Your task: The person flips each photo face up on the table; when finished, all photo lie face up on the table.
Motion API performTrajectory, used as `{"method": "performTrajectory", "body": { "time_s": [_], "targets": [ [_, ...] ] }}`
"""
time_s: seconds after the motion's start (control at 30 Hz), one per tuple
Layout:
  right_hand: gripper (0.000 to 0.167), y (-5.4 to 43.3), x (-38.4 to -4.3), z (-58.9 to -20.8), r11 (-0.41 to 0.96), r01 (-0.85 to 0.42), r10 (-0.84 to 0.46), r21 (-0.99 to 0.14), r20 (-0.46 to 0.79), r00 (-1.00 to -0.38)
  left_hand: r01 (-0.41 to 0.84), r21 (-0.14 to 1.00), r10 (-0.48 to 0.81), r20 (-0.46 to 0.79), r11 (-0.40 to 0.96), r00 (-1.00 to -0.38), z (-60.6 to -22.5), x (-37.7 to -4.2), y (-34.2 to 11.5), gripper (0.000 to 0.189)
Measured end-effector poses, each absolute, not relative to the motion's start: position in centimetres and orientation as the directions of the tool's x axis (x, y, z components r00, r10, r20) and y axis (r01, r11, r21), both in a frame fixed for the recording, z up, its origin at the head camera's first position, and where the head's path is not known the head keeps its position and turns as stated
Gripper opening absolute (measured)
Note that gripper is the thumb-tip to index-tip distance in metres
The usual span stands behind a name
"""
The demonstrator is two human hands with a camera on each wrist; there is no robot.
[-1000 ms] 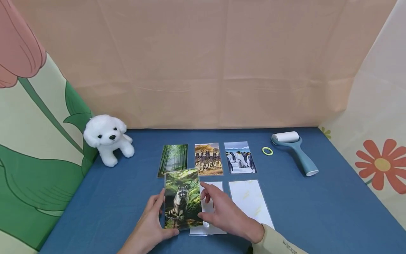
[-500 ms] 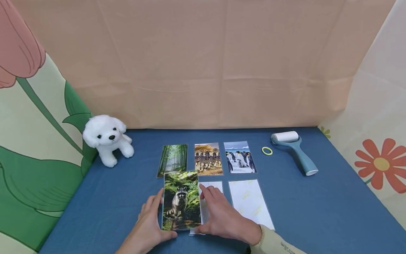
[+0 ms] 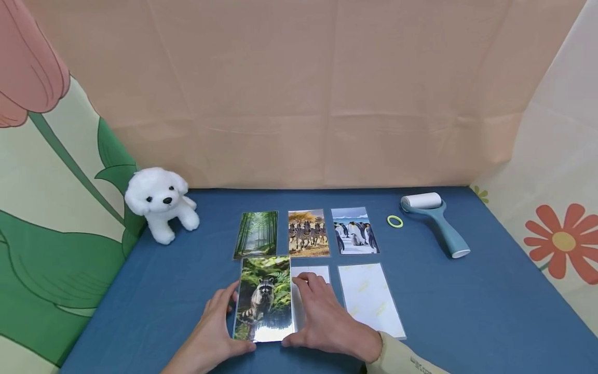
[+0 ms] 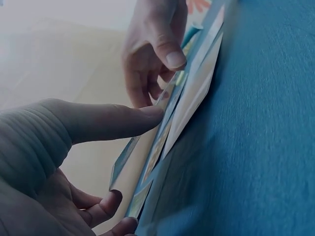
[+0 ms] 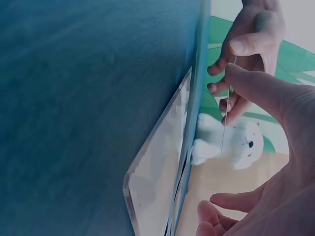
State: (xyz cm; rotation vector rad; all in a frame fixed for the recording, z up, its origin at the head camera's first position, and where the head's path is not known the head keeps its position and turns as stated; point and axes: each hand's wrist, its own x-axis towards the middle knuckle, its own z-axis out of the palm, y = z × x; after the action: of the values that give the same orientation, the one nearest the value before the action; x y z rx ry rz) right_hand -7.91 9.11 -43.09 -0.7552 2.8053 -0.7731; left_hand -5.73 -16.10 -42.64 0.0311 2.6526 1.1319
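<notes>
A laminated raccoon picture card (image 3: 262,296) is held up off the table between both hands, its lower part bright with glare. My left hand (image 3: 210,330) grips its left edge, thumb at the bottom corner. On the opposite side, my right hand (image 3: 327,322) holds the right edge with thumb low and fingers higher up. The right wrist view catches the card edge-on as a thin line, my right thumb (image 5: 251,81) at its edge. Behind it lies a white-backed card (image 3: 310,270), largely covered. Another white-backed card (image 3: 371,298) with faint yellow marks lies to the right.
A row of picture cards lies farther back: a bamboo forest card (image 3: 257,234), a zebra card (image 3: 308,234) and a penguin card (image 3: 355,231). To the right are a yellow-green ring (image 3: 394,222) and a lint roller (image 3: 436,218). A white plush dog (image 3: 161,202) sits back left.
Both hands have brought the raccoon card slightly down and left, nearer the body, and tilted it so glare shows. My right thumb has slid to its lower right corner.
</notes>
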Motion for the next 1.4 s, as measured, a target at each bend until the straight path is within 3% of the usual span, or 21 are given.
{"method": "performTrajectory", "body": {
  "time_s": [0.83,1.1,1.4],
  "targets": [
    [0.099,5.2,-7.9,-43.6,0.794,-0.483,-0.546,-0.37,-0.083,-0.834,-0.123,0.642,0.106,-0.307,0.757,-0.946,-43.7,-5.7,-19.9,0.116],
    [0.09,4.4,-7.7,-43.6,0.822,-0.501,-0.544,-0.272,-0.11,-0.832,-0.128,0.59,0.121,-0.365,0.797,-0.923,-43.7,-6.3,-20.3,0.113],
    [0.08,4.0,-7.1,-43.5,0.829,-0.541,-0.556,-0.144,-0.093,-0.826,-0.066,0.512,0.133,-0.342,0.857,-0.93,-43.7,-6.4,-20.1,0.111]
  ]
}}
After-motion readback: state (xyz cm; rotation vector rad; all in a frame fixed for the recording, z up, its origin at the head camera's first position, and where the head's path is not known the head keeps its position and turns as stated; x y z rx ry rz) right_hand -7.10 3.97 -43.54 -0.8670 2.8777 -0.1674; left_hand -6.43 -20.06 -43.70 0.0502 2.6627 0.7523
